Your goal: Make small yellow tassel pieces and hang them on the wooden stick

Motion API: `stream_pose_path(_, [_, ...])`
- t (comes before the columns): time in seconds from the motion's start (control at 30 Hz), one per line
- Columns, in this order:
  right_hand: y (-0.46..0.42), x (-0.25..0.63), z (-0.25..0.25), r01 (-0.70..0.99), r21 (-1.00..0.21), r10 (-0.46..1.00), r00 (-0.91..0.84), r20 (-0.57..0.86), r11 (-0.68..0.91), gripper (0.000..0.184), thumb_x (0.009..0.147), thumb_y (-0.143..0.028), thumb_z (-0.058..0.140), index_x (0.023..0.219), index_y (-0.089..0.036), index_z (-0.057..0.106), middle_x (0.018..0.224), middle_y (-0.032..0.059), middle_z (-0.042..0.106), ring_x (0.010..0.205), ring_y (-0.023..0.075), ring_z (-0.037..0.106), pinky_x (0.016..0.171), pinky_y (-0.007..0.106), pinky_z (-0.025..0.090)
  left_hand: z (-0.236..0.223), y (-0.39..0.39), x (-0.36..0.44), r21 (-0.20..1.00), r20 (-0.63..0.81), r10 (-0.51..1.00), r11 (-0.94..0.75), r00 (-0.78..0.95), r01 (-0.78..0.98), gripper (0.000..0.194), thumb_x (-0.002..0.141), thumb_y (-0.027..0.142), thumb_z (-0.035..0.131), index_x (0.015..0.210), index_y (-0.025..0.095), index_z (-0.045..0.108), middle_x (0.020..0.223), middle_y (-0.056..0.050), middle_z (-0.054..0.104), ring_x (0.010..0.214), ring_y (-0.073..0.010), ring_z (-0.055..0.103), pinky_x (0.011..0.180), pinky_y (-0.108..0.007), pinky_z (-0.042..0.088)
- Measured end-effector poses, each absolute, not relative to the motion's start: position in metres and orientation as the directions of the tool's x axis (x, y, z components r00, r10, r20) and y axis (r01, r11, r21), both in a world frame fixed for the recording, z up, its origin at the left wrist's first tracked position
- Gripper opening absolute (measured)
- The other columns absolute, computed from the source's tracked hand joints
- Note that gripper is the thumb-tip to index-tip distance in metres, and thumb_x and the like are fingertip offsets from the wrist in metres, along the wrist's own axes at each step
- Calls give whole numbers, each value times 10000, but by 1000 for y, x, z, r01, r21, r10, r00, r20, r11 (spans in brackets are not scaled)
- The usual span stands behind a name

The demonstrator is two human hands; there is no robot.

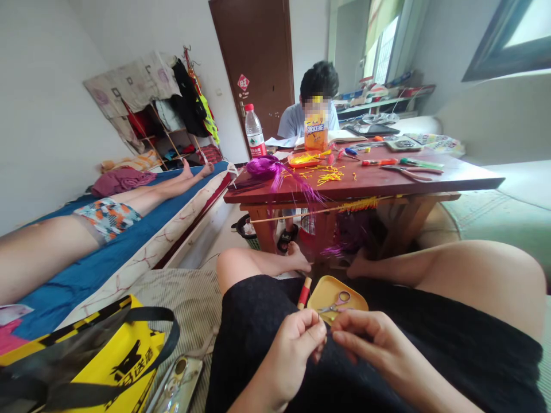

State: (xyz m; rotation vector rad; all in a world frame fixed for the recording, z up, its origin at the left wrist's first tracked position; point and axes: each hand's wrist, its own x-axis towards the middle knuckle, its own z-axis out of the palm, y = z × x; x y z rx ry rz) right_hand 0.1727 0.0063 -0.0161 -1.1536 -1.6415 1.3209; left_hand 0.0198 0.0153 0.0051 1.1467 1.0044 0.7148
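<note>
From where I stand, the left hand (300, 342) and right hand (373, 339) nearly meet over black cloth (252, 324), each with thumb and finger pressed together; I cannot tell what, if anything, they pinch. Just beyond, a red thread spool (305, 293) lies near to far, far end tipped right. Beside it, scissors (335, 306) in a yellow tray (323, 289) point blades left

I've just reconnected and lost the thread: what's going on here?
The person's left hand and right hand are pinched close together above the lap; anything between them is too small to make out. Just beyond, a yellow tray holding scissors sits beside a red spool. Purple strands and yellow pieces lie on the table ahead, where another person sits at the far side.
</note>
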Motion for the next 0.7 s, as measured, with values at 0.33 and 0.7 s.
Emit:
stream_pose_path(0.33, [4, 173, -14, 425, -514, 659, -351, 665, 745, 174, 850, -112, 445, 848, -202, 594, 723, 32, 624, 672, 151, 572, 673, 247, 466, -2, 15, 21, 837, -379, 779, 518, 499, -174, 198, 722, 290, 518, 614, 170, 404, 523, 55, 351, 465, -71, 299, 492, -215, 246])
stream_pose_path(0.7, [14, 181, -19, -132, -802, 611, -722, -325, -583, 107, 619, -231, 590, 653, -135, 555, 543, -46, 413, 497, 73, 323, 507, 199, 270, -9, 13, 8, 133, 497, 352, -934, 793, 332, 206, 821, 84, 335, 791, 140, 531, 672, -51, 512, 649, -169, 417, 638, -285, 349])
